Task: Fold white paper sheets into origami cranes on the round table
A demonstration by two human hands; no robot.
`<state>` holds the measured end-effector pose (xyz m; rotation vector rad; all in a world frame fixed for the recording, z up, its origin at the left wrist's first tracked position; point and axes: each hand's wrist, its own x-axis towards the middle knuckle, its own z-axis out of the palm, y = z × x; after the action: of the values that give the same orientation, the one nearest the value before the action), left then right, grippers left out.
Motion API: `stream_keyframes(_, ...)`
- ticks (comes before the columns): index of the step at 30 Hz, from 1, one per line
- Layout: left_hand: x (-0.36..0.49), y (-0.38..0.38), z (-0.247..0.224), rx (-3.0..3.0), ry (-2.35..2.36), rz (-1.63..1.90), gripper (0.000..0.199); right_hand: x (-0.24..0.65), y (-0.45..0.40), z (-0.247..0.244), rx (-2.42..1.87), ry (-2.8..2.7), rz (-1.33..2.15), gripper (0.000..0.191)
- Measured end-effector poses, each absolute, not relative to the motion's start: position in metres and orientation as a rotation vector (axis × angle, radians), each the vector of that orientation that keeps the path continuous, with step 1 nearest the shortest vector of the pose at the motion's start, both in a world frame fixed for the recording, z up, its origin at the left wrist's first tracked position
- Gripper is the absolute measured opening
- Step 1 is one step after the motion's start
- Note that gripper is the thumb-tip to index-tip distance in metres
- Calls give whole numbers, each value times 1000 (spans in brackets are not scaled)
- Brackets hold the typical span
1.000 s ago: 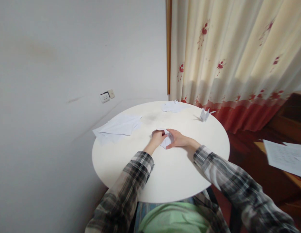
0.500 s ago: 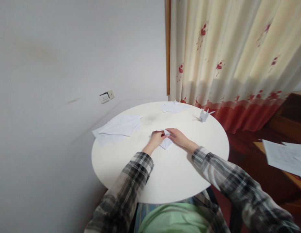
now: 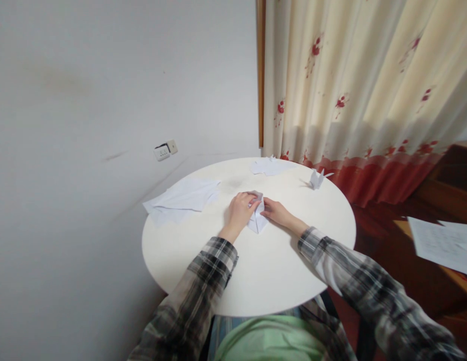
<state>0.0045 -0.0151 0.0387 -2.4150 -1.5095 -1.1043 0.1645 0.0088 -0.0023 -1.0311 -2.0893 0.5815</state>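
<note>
Left hand (image 3: 240,209) has shifted up the folded white paper (image 3: 258,222), grip pinching its upper part; right hand (image 3: 277,211) touches the right edge, pinch unclear. Paper sits mid round white table (image 3: 271,273); uneven finger pressure could skew creases.

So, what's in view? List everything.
Table: one, white, middle
Folded paper: one, white, table's middle
Paper bird: one, white, table's far right
Loose sheets: several, white, table's left
Paper pile: count unclear, white, table's far edge
Wall: one, grey, left
Wall plates: two, pale, low on wall
Curtain: one, cream and red, back right
Wooden strip: one, brown, beside curtain
Marked sheets: at least two, white, far right
Furniture: count unclear, brown, right
Floor: one, dark red, right
Left hand: one, bare, on folded paper
Right hand: one, bare, at folded paper's right
Sleeves: two, grey plaid, lower left and right
Shirt: one, green, bottom middle
Trousers: one pair, blue, bottom
</note>
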Motion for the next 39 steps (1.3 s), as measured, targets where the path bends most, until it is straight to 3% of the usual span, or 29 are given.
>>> stream_keyframes(6,5,-15,39,-2162,-1355,-1327,15,165,7,-3,-1014,-2130,531,38)
stream_keyframes(17,7,-18,33,-2545,-1267,-1269,12,163,6,-2,-972,-2128,508,39)
stream_keyframes(30,11,-22,36,-2316,-1370,-1382,10,155,-3,3,-1030,-2219,381,35)
stream_keyframes(39,12,-16,30,-2211,-1361,-1497,10,157,1,-1,-928,-2237,375,55)
